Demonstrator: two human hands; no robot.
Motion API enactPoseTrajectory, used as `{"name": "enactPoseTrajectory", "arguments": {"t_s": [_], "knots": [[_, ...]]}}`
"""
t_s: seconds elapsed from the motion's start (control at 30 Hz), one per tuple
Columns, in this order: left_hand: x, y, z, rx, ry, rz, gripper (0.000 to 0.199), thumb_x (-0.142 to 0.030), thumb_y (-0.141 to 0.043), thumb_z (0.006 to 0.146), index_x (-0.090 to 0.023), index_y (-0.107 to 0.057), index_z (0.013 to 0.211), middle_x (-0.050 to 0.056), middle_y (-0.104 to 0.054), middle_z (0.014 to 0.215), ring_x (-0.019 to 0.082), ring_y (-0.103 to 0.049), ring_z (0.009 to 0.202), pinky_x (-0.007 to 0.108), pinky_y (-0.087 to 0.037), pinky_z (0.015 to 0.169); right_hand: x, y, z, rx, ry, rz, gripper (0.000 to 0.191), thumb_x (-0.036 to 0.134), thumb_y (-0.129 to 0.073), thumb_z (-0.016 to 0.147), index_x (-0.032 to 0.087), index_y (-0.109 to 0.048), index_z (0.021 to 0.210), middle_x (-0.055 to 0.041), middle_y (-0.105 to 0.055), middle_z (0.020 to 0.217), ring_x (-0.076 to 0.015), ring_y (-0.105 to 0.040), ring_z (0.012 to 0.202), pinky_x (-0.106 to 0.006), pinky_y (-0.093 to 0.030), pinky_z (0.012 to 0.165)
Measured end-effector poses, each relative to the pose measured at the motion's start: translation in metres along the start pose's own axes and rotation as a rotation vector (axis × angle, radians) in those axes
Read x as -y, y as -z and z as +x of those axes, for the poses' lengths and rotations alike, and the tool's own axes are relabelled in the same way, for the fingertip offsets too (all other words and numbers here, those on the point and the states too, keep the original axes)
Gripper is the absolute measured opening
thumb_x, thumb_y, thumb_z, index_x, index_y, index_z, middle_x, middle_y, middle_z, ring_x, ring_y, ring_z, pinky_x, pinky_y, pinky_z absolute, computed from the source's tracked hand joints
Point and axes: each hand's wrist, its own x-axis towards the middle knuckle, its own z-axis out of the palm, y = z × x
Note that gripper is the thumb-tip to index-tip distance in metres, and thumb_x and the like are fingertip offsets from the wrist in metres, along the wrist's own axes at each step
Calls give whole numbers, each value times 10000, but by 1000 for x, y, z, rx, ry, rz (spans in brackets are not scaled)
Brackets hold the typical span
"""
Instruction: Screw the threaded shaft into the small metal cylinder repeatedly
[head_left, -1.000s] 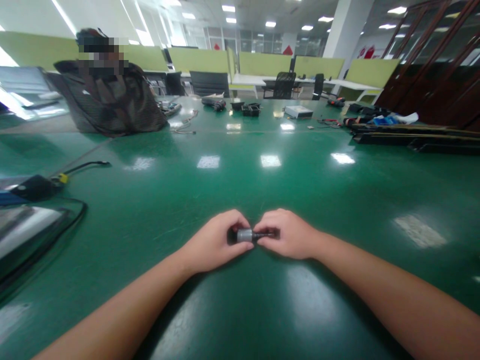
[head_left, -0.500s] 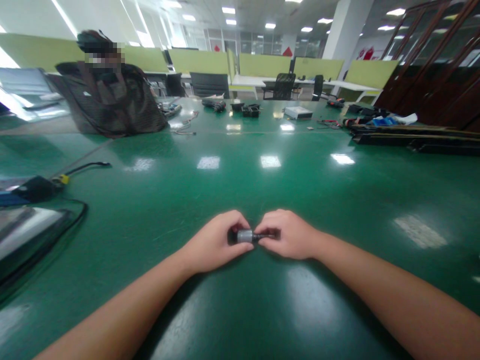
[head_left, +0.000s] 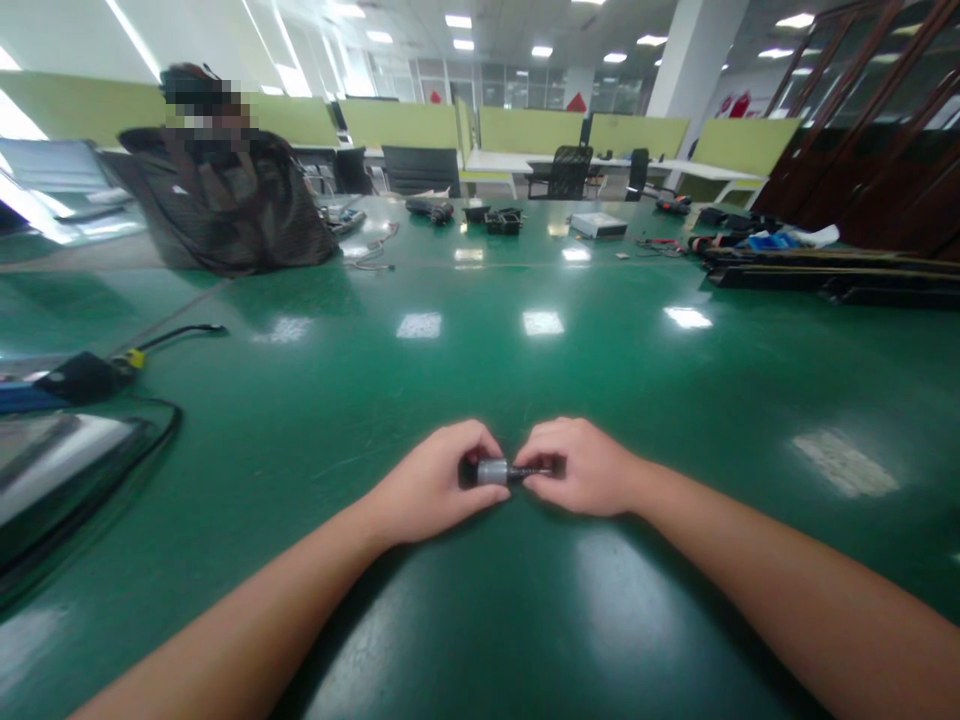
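Note:
Low over the green table [head_left: 480, 370], a small cylindrical part [head_left: 493, 472], grey with a dark end, lies between the thumb and fingers of my left hand [head_left: 442, 482]. A thin dark threaded-looking shaft [head_left: 525, 473] extends from its right side. My right hand [head_left: 581, 468] pinches this shaft between thumb and fingers, and its right end is partly hidden by them. The two hands face each other, a small gap between their fingertips.
At the left edge are a flat device [head_left: 67, 460], a black cable and a black connector [head_left: 86, 378]. A large dark bag [head_left: 240, 205] stands at the back left. Small parts, a silver box [head_left: 598, 225] and long black strips [head_left: 832, 275] lie along the far side.
My right hand has shifted very slightly right, and a little more of the shaft shows between the hands. Both hands keep their grip.

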Motion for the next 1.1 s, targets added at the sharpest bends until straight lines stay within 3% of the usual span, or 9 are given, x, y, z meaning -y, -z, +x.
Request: {"name": "enactPoseTrajectory", "arguments": {"t_s": [0.5, 0.7, 1.1], "knots": [[1, 1, -1, 0, 1, 9, 221, -308, -755, 807, -204, -626, 954, 3, -648, 909, 182, -602, 813, 296, -446, 725, 0, 1, 1, 0, -6, -6, 150, 103, -692, 733, 164, -735, 863, -5, -685, 748, -139, -607, 685, -269, -446, 707], [1, 1, -1, -2, -6, 14, 218, -314, -742, 815, -203, -621, 958, 7, -647, 907, 182, -599, 808, 295, -448, 718, 1, 0, 1, -4, -35, -19, 95, 202, -743, 763, 174, -723, 852, -2, -677, 755, -131, -594, 674, -262, -433, 693], [-1, 2, -1, -10, -7, 12, 208, -312, -739, 806, -205, -631, 949, 11, -660, 902, 188, -611, 799, 297, -454, 717, -2, 1, 0, -4, -43, -44, 63, 203, -731, 759, 179, -697, 807, 6, -660, 715, -131, -575, 653, -261, -424, 678]]}}
